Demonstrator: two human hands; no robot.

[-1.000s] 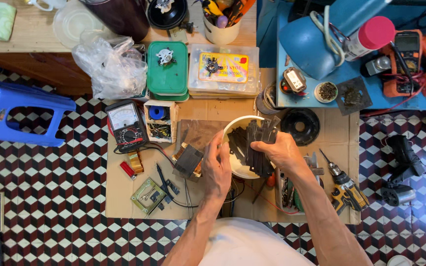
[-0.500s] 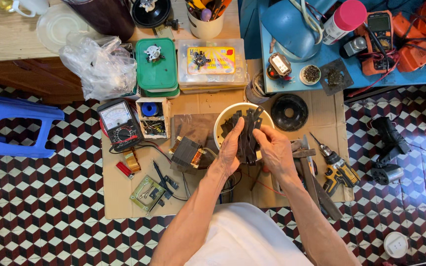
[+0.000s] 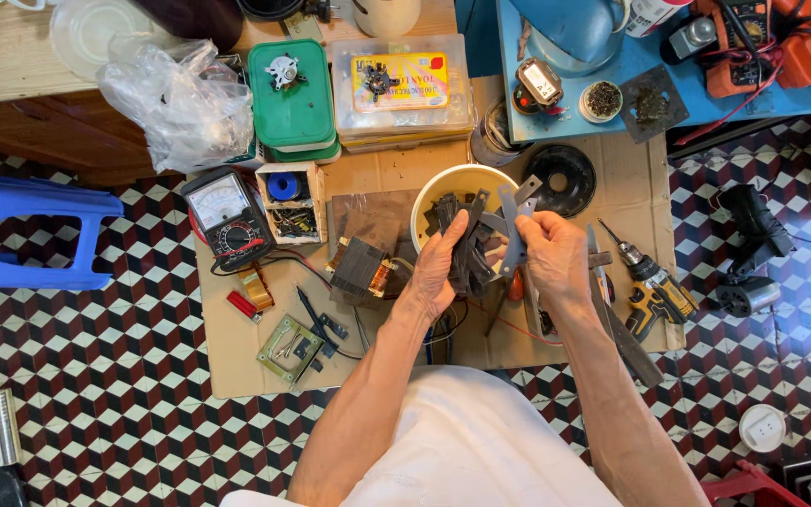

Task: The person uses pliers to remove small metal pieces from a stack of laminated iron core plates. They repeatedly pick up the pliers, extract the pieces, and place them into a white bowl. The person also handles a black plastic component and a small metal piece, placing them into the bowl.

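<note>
My left hand (image 3: 440, 268) and my right hand (image 3: 554, 255) are close together over a cream bowl (image 3: 443, 185), both gripping a bundle of thin dark metal plates (image 3: 482, 242). Some plates fan out upward from my right hand's fingers. More dark plates lie inside the bowl. A small transformer with copper winding (image 3: 360, 270) sits on the cardboard sheet (image 3: 237, 352) just left of my left hand.
An analog multimeter (image 3: 228, 218), a small wooden box of parts (image 3: 291, 201), green (image 3: 293, 99) and clear (image 3: 404, 89) plastic cases, a cordless drill (image 3: 650, 286), a black disc (image 3: 563, 178), a blue stool (image 3: 25, 230) and a blue table (image 3: 668, 66) surround the cardboard on the checkered floor.
My hands came together over the bowl and lifted the bundle of plates; the camera view moved closer and shifted slightly.
</note>
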